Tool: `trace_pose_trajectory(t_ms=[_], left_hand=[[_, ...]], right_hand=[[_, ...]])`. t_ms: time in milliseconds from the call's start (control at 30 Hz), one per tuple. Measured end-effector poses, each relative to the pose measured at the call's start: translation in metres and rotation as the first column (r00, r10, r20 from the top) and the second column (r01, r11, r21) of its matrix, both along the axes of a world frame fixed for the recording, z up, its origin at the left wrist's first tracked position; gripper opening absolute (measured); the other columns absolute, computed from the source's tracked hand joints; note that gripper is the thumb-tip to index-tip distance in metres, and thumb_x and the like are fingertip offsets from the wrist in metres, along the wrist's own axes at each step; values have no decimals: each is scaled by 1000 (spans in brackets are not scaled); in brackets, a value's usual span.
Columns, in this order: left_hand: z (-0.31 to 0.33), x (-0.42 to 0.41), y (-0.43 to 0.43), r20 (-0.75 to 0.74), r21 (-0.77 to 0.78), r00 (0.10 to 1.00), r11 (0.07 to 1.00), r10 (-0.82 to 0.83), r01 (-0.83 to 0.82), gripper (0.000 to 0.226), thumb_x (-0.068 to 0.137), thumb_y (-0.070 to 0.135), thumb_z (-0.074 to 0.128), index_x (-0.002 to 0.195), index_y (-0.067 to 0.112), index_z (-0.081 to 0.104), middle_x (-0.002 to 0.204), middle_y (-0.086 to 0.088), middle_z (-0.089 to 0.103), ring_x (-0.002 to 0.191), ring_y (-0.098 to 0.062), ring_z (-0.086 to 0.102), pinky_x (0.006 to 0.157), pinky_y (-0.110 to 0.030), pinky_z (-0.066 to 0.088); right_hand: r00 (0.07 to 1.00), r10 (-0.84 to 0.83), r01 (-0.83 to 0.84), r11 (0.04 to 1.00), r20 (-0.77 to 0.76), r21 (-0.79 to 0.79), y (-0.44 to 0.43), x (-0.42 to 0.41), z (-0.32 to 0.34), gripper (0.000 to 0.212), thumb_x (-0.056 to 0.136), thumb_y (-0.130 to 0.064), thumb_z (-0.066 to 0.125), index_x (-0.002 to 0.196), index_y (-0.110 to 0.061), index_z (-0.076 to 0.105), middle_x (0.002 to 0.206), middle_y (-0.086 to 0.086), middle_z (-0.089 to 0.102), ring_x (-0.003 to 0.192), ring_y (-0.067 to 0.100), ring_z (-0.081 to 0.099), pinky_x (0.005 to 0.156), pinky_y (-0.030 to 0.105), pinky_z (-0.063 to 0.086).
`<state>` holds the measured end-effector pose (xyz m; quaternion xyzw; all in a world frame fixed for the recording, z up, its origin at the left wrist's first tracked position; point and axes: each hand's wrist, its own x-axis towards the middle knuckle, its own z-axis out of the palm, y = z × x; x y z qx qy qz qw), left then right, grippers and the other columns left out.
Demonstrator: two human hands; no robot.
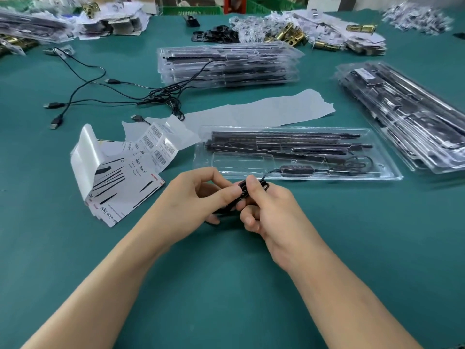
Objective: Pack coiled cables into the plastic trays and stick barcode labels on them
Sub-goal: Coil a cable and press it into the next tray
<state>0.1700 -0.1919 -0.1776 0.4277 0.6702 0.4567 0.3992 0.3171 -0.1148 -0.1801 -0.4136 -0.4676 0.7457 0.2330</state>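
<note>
Two hands meet low over the green table [226, 285]. The left hand [198, 195] and right hand [266, 207] both have curled fingers pinching one small black coiled cable [243, 188]. The cable sits between the two thumbs, off the table, and a strand of it runs on beyond the right hand into the tray.

The clear plastic tray [241, 161] lies just beyond the hands, close to the right fingertips. It holds dark light bars [284, 138] and an inline controller [297, 169]. The compartment nearest the left hand looks bare.

The barcode label sheet [161, 144] lies beyond and outboard of the left hand, partly curled. Printed cards [120, 187] are fanned just beside that hand.

A white backing strip [264, 109] lies past the tray. Loose USB cables [100, 96] sprawl well beyond the left hand. One stack of filled trays [226, 64] sits far ahead of both hands. Another stack [402, 114] sits out past the right hand, with a label on top. Brass hardware and paper clutter at the far edge is blurred.
</note>
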Motion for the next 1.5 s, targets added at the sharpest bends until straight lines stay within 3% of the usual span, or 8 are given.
trace_pose_trajectory(t_ms=[333, 533, 733, 967, 1100, 1233, 1367, 1500], left_hand=[[-6, 0, 1, -67, 89, 997, 995, 48, -42, 8, 86, 18, 83, 81, 22, 78, 81, -4, 78, 75, -25, 72, 80, -34, 61], [-5, 6, 1, -386, 143, 923, 988, -5, 65, 14, 98, 28, 69, 86, 30, 62, 73, 14, 72, 66, -7, 66, 63, -17, 49], [-5, 10, 1, -460, 220, 886, 974, 65, 43, 7, 105, 26, 55, 109, 31, 52, 61, 13, 65, 49, -10, 43, 50, -15, 32], [-9, 11, 2, -364, 201, 915, 974, 173, -104, 9, 97, 29, 69, 97, 34, 76, 77, 20, 75, 70, 1, 69, 64, -13, 47], [-6, 9, 3, -191, 132, 974, 986, 122, -98, 9, 97, 28, 69, 101, 30, 77, 81, 9, 79, 81, -13, 75, 78, -39, 59], [-4, 9, 2, -255, 148, 961, 986, 107, -71, 10, 97, 29, 70, 98, 33, 78, 83, 15, 78, 80, -5, 74, 76, -29, 56], [-2, 4, 1, -647, 281, 735, 960, 203, -19, 14, 96, 38, 67, 88, 31, 76, 79, 18, 70, 72, 1, 59, 65, -16, 39], [5, -26, 15, -881, 217, 443, 974, 165, 70, 29, 94, 34, 73, 121, 25, 72, 126, 5, 67, 120, -19, 57, 102, -28, 39]], right_hand=[[995, 34, -39, 998, 96, 57, 3, 3, -1, 35, 106, -26, 56, 105, 8, 65, 62, -3, 57, 42, 9, 41, 37, 18, 29], [999, -4, 2, 999, 39, 33, -2, 4, -3, 25, 107, -23, 54, 93, -4, 61, 67, 0, 46, 42, 8, 35, 38, 18, 26], [999, -24, 23, 999, 29, 27, -1, 4, -4, 25, 107, -21, 52, 108, 0, 66, 67, -1, 45, 43, 9, 33, 39, 18, 26], [1000, -16, 16, 999, -8, 29, -3, 3, -3, 22, 107, -21, 53, 87, -12, 52, 68, 0, 48, 44, 9, 34, 40, 18, 27], [1000, -17, 18, 999, -7, 50, -4, 2, -2, 19, 106, -19, 54, 89, -10, 52, 66, -2, 48, 45, 9, 35, 41, 18, 29], [999, -37, 37, 998, 3, 52, -7, 1, -3, 19, 106, -20, 56, 92, -8, 51, 66, -2, 47, 44, 9, 33, 40, 19, 26], [998, -58, 59, 998, 36, -8, -6, 0, -1, 16, 105, -22, 56, 96, -10, 52, 66, -1, 47, 40, 9, 33, 38, 19, 25], [996, -26, 29, 999, 82, -42, 2, 3, 4, 13, 104, -20, 55, 94, -12, 52, 69, 2, 46, 40, 9, 33, 36, 20, 25]])
